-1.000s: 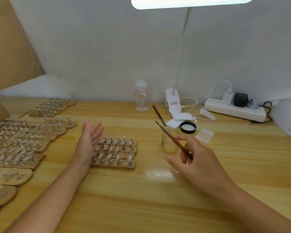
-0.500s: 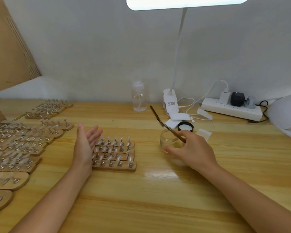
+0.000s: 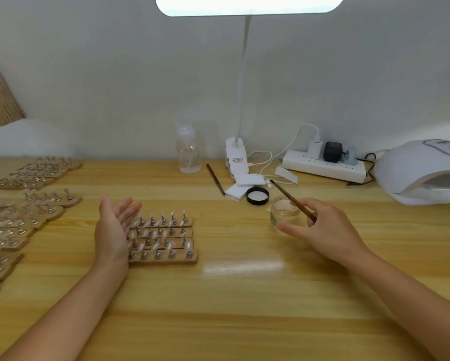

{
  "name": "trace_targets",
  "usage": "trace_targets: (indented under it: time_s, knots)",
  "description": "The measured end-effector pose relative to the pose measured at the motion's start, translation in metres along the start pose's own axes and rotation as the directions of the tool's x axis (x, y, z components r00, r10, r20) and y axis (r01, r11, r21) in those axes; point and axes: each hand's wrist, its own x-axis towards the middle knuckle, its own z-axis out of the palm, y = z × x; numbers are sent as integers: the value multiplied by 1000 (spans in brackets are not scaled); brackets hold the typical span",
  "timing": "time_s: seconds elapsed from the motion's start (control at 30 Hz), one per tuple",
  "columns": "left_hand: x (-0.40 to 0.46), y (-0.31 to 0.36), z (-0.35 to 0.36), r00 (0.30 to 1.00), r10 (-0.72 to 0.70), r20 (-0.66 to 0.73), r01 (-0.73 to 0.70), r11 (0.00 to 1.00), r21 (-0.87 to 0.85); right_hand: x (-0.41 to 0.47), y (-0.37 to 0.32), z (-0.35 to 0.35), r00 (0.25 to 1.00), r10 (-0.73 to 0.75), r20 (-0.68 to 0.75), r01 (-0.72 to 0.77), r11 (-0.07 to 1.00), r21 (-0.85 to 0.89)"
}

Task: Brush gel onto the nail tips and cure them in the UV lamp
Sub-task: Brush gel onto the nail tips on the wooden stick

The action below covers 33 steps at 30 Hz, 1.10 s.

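Several wooden strips with nail tips on metal stands (image 3: pixel 164 237) lie side by side at the middle of the table. My left hand (image 3: pixel 113 227) stands on edge against their left end, fingers straight, palm facing right. My right hand (image 3: pixel 325 227) holds a thin brown brush (image 3: pixel 291 199) and its fingers curl around a small clear glass jar (image 3: pixel 283 211); the brush points up and to the left. The jar's black lid (image 3: pixel 257 195) lies just left of it. The white UV lamp (image 3: pixel 424 173) sits at the far right with its opening facing me.
Many more strips of nail tips (image 3: pixel 23 212) fill the table's left side. A clear bottle (image 3: pixel 188 152), a second brush (image 3: pixel 216 179), white pads (image 3: pixel 240 186), the desk lamp's clip base (image 3: pixel 235 155) and a power strip (image 3: pixel 322 165) line the back wall.
My right hand has moved forward with the brush to the glass jar and closed around it. The left hand has stayed against the strips.
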Motion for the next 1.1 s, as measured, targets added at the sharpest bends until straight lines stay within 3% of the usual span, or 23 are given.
trace_targets:
  time_s: [0.3, 0.5, 0.7, 0.9, 1.1]
  knots:
    - [-13, -5, 39, 1000, -22, 3, 22, 1000, 19, -1, 6, 7, 1000, -28, 7, 29, 998, -60]
    - [-13, -5, 56, 1000, -27, -12, 27, 1000, -11, 2, -4, 15, 997, -52, -59, 56, 996, 68]
    - [-12, -4, 56, 999, -4, 36, 5, 1000, -4, 3, -12, 25, 998, -60, -20, 60, 998, 11]
    - [-11, -2, 35, 959, 78, 272, -123, 980, 154, -1, -15, 29, 998, -63, 23, 65, 991, -121]
    - [-26, 13, 2, 938, 287, 194, -342, 857, 386, -1, -14, 24, 990, -95, 107, 107, 989, -107]
